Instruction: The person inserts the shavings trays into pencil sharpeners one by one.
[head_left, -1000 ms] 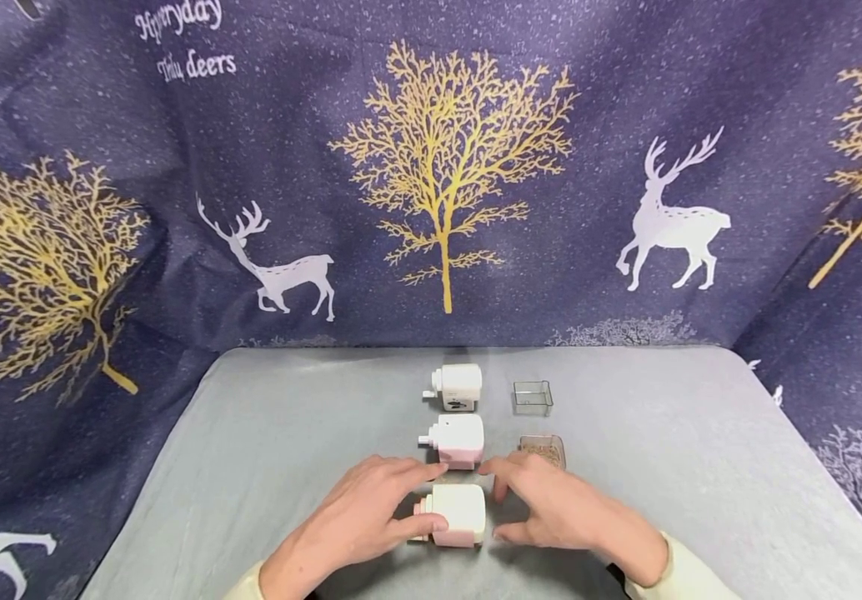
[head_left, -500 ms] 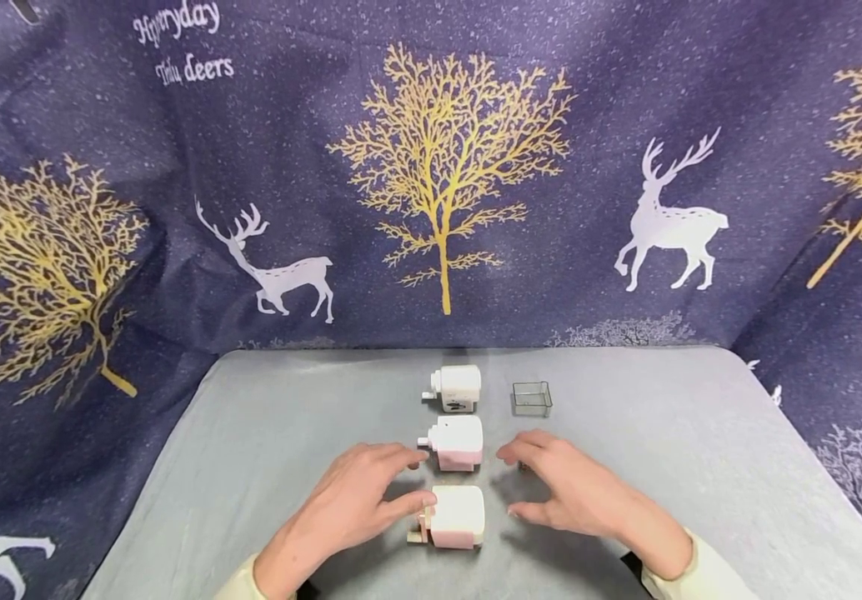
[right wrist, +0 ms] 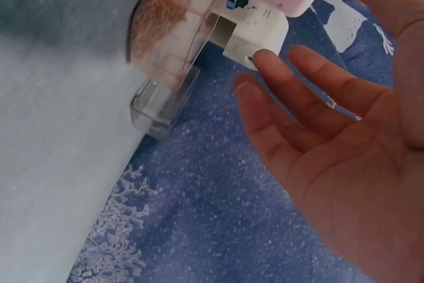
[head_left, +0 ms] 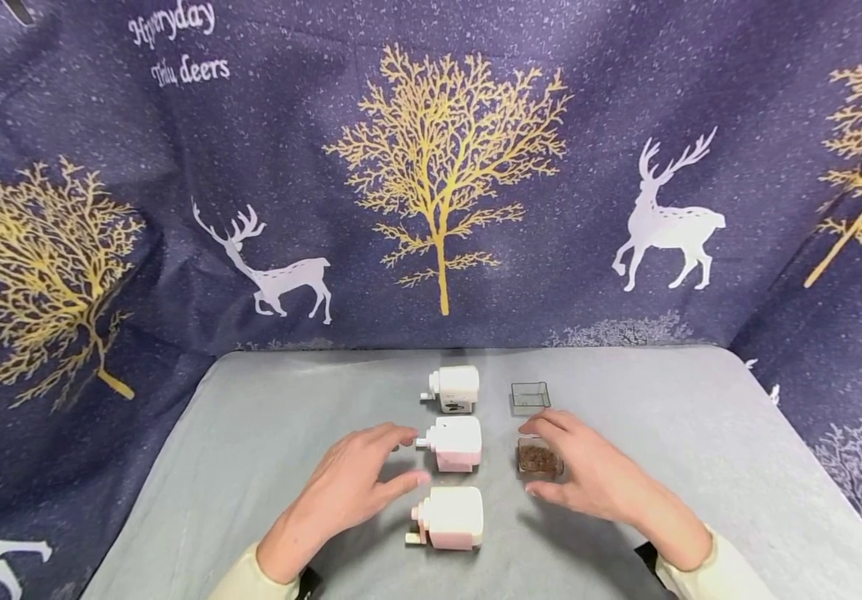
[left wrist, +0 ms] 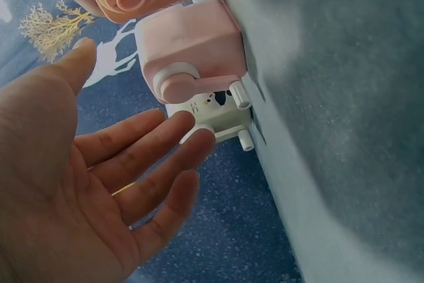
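Three crank pencil sharpeners stand in a column on the table: a pink and cream near one point(head_left: 455, 518), a pink and white middle one point(head_left: 457, 444) and a white far one point(head_left: 457, 388). My left hand point(head_left: 356, 479) hovers left of the near and middle sharpeners, its fingers loosely spread and holding nothing, as the left wrist view confirms. To the right, a clear shavings drawer point(head_left: 538, 458) contains brown pencil shavings. My right hand point(head_left: 588, 467) is over its right side, thumb and fingers apart. In the right wrist view this drawer point(right wrist: 165, 21) lies clear of the fingers point(right wrist: 291, 91).
Behind the shavings drawer sits a second clear drawer point(head_left: 531, 398), with no shavings visible in it. The grey table point(head_left: 266, 433) ends at a dark blue cloth backdrop point(head_left: 281, 150) printed with trees and deer.
Both hands have drawn away from the near sharpener. The left moved left and slightly back; the right moved right and farther back, to the drawer with shavings. The sharpeners stayed in place.
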{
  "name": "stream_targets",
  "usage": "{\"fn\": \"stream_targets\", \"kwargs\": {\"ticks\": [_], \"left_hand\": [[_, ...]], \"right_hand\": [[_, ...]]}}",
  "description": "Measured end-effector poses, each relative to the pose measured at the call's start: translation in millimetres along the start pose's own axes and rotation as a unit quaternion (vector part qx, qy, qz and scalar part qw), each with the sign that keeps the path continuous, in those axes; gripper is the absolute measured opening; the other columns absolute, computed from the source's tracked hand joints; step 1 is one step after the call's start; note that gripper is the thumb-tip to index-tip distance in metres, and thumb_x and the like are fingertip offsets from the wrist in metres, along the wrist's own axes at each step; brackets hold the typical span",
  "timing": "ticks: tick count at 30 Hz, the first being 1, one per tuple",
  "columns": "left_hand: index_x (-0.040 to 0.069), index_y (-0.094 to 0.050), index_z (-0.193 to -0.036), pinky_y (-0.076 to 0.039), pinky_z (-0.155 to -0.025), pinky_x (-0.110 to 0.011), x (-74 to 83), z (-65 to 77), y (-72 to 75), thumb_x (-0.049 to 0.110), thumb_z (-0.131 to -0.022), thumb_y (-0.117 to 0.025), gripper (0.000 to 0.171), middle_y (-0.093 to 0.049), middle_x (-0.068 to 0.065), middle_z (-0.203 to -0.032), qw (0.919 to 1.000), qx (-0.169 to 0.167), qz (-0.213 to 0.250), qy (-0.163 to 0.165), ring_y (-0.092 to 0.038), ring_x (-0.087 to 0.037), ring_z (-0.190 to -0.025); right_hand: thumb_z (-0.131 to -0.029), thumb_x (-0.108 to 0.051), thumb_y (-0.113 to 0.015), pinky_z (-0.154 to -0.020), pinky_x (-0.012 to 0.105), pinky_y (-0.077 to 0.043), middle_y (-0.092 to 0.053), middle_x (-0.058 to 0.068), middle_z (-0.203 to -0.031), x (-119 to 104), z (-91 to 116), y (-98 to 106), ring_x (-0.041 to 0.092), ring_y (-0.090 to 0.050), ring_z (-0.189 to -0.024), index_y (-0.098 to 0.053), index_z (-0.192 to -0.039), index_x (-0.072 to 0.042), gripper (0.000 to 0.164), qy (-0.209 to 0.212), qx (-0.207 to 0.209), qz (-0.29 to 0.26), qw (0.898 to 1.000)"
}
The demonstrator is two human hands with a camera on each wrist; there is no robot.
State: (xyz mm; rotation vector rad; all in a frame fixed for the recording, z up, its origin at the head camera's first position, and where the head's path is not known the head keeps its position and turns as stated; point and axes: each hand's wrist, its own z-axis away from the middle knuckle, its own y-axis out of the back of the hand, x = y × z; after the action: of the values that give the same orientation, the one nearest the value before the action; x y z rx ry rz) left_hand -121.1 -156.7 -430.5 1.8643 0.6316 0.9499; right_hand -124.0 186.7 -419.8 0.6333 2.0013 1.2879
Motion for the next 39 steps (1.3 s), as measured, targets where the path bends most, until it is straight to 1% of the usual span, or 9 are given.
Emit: {"fn": "stream_targets", "kwargs": {"ticks": [4, 7, 12, 15, 18, 24, 30, 35, 39], "left_hand": [[0.022, -0.06, -0.131, -0.05, -0.087, -0.033, -2.2, -3.1, -0.9, 0.065, -0.087, -0.057, 0.061, -0.06, 0.013, -0.123, 1.0, -0.006, -0.003, 0.005, -0.057, -0.006, -0.107], [0.024, -0.056, -0.135, -0.051, -0.088, -0.035, -3.7, -5.5, -1.8, 0.064, -0.088, -0.056, 0.062, -0.058, 0.012, -0.126, 0.9998, -0.017, 0.002, 0.008, -0.056, -0.009, -0.109], [0.021, -0.051, -0.141, -0.049, -0.093, -0.04, -4.4, -12.7, -7.5, 0.063, -0.089, -0.057, 0.068, -0.054, 0.009, -0.133, 0.9995, -0.03, 0.011, 0.006, -0.054, -0.012, -0.116], [0.022, -0.049, -0.144, -0.047, -0.096, -0.041, -3.1, -16.9, -11.6, 0.061, -0.088, -0.059, 0.069, -0.053, 0.008, -0.136, 0.9994, -0.033, 0.013, 0.004, -0.052, -0.013, -0.119], [0.024, -0.045, -0.146, -0.046, -0.097, -0.042, -2.4, -20.0, -15.1, 0.059, -0.089, -0.06, 0.069, -0.051, 0.007, -0.138, 0.9993, -0.035, 0.015, 0.002, -0.051, -0.014, -0.121], [0.023, -0.041, -0.15, -0.045, -0.098, -0.043, -3.2, -23.9, -19.6, 0.061, -0.091, -0.055, 0.072, -0.051, 0.002, -0.14, 0.9991, -0.04, 0.015, -0.005, -0.051, -0.018, -0.122], [0.022, -0.041, -0.15, -0.044, -0.1, -0.044, -6.3, -27.5, -24.2, 0.06, -0.093, -0.053, 0.07, -0.05, 0.0, -0.141, 0.9985, -0.049, 0.024, 0.0, -0.049, -0.019, -0.124], [0.023, -0.04, -0.15, -0.043, -0.101, -0.043, -8.8, -29.9, -27.8, 0.057, -0.094, -0.053, 0.067, -0.048, 0.002, -0.143, 0.9975, -0.063, 0.031, 0.007, -0.047, -0.018, -0.127], [0.023, -0.04, -0.15, -0.042, -0.102, -0.043, -9.3, -30.3, -28.8, 0.056, -0.095, -0.052, 0.065, -0.047, 0.002, -0.144, 0.9976, -0.061, 0.032, 0.006, -0.045, -0.017, -0.128]], "right_hand": [[-0.069, -0.044, -0.082, -0.102, 0.042, -0.042, -0.055, 0.005, -0.128, 5.6, 2.4, 0.9, 0.021, -0.049, -0.119, -0.06, -0.125, -0.008, 0.07, -0.015, 0.002, -0.002, 1.0], [-0.068, -0.045, -0.083, -0.102, 0.043, -0.042, -0.055, 0.006, -0.128, 9.0, 4.0, 1.7, 0.022, -0.05, -0.119, -0.059, -0.127, -0.007, 0.074, -0.025, -0.001, -0.002, 1.0], [-0.067, -0.042, -0.084, -0.102, 0.044, -0.043, -0.055, 0.005, -0.126, 15.0, 6.4, 1.6, 0.022, -0.051, -0.118, -0.057, -0.13, -0.005, 0.078, -0.039, -0.006, -0.006, 0.999], [-0.067, -0.042, -0.085, -0.101, 0.042, -0.044, -0.055, 0.004, -0.125, 19.4, 8.3, 0.7, 0.02, -0.052, -0.117, -0.056, -0.13, -0.005, 0.079, -0.042, -0.008, -0.008, 0.999], [-0.066, -0.042, -0.085, -0.1, 0.041, -0.045, -0.056, 0.004, -0.125, 23.2, 9.1, -0.7, 0.019, -0.052, -0.115, -0.056, -0.13, -0.005, 0.08, -0.04, -0.01, -0.007, 0.999], [-0.066, -0.04, -0.085, -0.099, 0.042, -0.046, -0.056, 0.007, -0.124, 29.0, 9.5, -4.5, 0.021, -0.054, -0.114, -0.055, -0.132, -0.002, 0.082, -0.04, -0.017, -0.009, 0.999], [-0.064, -0.038, -0.087, -0.095, 0.042, -0.049, -0.059, 0.008, -0.119, 33.9, 10.0, -8.7, 0.02, -0.057, -0.107, -0.055, -0.13, 0.002, 0.083, -0.037, -0.02, -0.01, 0.999], [-0.063, -0.034, -0.087, -0.09, 0.043, -0.051, -0.06, 0.01, -0.114, 36.6, 9.9, -12.0, 0.022, -0.059, -0.1, -0.056, -0.126, 0.004, 0.079, -0.025, -0.025, -0.014, 0.999], [-0.064, -0.03, -0.087, -0.085, 0.039, -0.053, -0.06, 0.006, -0.105, 37.5, 9.8, -14.4, 0.019, -0.06, -0.093, -0.061, -0.115, 0.001, 0.065, -0.025, -0.034, -0.024, 0.999]]}}
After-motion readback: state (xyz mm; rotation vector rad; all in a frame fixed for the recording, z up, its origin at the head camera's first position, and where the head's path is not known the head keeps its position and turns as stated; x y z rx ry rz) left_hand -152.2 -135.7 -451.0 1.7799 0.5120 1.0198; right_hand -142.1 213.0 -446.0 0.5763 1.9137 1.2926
